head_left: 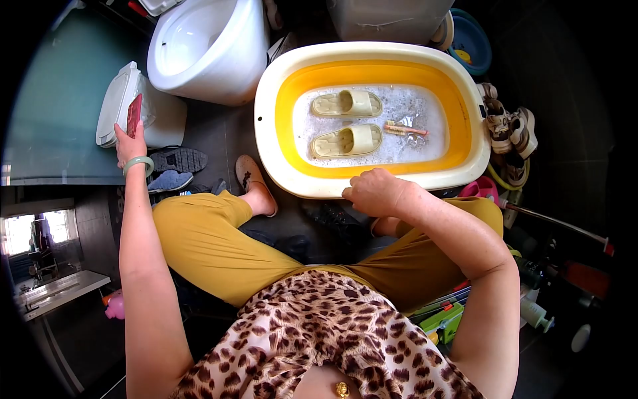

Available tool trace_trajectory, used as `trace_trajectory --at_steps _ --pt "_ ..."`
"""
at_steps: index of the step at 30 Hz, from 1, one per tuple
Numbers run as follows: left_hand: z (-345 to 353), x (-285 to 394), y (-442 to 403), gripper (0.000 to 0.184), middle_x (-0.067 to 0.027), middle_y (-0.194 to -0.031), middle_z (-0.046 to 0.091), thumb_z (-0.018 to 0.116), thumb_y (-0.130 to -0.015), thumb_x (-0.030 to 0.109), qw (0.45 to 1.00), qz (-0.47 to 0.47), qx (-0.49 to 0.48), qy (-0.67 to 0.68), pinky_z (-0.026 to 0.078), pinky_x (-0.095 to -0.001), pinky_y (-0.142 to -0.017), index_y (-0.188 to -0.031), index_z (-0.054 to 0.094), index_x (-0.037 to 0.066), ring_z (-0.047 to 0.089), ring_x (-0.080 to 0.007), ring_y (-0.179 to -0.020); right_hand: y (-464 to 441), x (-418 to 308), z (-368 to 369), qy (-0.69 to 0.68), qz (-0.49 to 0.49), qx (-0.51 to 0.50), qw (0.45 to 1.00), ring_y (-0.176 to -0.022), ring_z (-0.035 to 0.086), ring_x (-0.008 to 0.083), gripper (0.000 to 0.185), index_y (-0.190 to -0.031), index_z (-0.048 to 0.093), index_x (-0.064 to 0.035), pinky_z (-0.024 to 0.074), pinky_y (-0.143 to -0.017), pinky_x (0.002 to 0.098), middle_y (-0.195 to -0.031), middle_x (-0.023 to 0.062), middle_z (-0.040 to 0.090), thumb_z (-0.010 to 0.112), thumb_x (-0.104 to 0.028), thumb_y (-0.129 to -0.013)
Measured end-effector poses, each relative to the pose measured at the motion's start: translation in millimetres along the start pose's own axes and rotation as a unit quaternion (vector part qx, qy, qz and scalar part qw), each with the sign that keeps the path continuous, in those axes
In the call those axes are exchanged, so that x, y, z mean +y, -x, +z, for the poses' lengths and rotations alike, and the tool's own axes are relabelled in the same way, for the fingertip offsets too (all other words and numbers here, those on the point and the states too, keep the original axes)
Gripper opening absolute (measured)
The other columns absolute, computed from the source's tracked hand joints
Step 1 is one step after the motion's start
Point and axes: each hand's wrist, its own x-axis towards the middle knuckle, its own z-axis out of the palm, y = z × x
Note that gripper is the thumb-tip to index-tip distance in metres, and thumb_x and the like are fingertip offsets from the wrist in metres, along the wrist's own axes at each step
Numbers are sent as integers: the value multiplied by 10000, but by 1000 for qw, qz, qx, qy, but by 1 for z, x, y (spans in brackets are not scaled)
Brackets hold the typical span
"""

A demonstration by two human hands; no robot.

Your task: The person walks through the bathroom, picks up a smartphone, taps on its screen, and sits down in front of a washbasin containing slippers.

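My left hand (131,147), a pale green bangle (137,163) at its wrist, is closed around a flat red rectangular object (135,116) whose kind I cannot make out. It is near a white lidded bin. My right hand (377,191) is loosely curled at the near rim of a cream and yellow tub (271,143); nothing shows in its fingers, and whether it touches the rim is unclear. Two pale slippers, the far one (364,104) and the near one (365,137), lie in soapy water (399,100). A brush (405,130) with an orange-pink handle lies beside them.
A white toilet (252,60) stands at the far left, with the bin (166,120) in front. Shoes (522,132) are piled right of the tub. Other dark shoes (178,159) lie at the left. A long metal rod (555,219) sticks out at the right.
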Motion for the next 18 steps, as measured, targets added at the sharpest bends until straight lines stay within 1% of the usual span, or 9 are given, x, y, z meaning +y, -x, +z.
trace_trajectory --at_steps 18 --pt "0 -1 -1 758 -187 -1171 458 469 -717 585 1000 7 1 1 321 -523 -850 -1311 221 184 443 -354 -1071 0 0 1 -2 2 8 1000 -793 600 259 206 -899 602 -63 476 -671 351 -850 113 614 459 -136 -771"
